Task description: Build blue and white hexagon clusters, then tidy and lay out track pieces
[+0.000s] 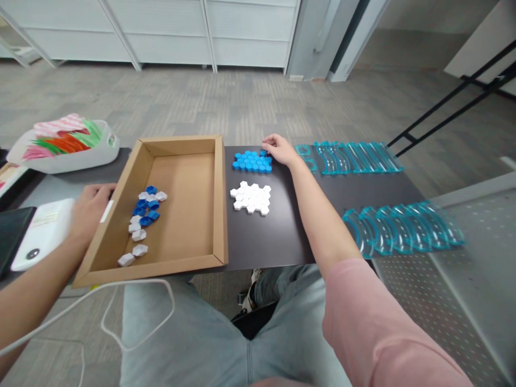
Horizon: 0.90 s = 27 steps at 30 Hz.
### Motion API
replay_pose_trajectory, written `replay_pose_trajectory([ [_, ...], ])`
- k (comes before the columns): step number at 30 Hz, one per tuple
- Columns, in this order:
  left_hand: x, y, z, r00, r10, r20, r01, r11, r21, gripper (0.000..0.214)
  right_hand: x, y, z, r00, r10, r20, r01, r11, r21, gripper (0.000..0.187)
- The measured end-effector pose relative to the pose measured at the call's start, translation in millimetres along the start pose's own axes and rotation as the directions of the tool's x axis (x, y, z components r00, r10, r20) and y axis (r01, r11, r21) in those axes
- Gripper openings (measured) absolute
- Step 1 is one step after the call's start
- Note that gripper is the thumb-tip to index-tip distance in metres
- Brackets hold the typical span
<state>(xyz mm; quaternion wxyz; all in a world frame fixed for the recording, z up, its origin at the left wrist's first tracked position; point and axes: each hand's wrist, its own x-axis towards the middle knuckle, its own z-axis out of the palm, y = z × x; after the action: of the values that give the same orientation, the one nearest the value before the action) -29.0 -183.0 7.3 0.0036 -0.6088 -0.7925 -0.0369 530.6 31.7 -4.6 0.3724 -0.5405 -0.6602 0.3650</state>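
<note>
The black desk (288, 242) holds a big brown box (187, 215). The left hand (91, 209) is by its left side; I can't see its grip well enough to tell. The right hand (281, 149) is at the blue tiles' (252, 162) far corner, grip bent in, maybe pinching one; can't tell. White tiles (250, 198) lie nearer.

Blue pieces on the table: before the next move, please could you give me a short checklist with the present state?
1. Right hand at the blue group: ok.
2. Blue group apart from the white group: ok.
3. Left hand outside the cardboard box: ok, by its left wall.
4. No pieces left inside the box: not ok, blue pieces and white pieces remain.
5. Piece gripped by the right fingertips: cannot tell.
</note>
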Motion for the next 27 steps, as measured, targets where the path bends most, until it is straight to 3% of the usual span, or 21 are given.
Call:
replay_pose_trajectory([
  [17,-2,3,-2.7,1.0,-0.007,0.014,0.007,0.999,-0.044,0.073,-7,-1,-10,0.994,-0.053,0.098,0.048,0.998,0.047,0.023],
  [22,-8,16,-13.5,1.0,-0.027,0.015,0.028,0.996,-0.083,0.064,-7,-1,-8,0.994,-0.043,0.096,0.032,0.994,0.104,0.024],
  [27,-12,25,-21.4,0.998,-0.023,0.055,0.025,0.999,-0.032,0.072,-6,0,-6,0.997,-0.02,0.068,0.013,0.994,0.104,0.034],
])
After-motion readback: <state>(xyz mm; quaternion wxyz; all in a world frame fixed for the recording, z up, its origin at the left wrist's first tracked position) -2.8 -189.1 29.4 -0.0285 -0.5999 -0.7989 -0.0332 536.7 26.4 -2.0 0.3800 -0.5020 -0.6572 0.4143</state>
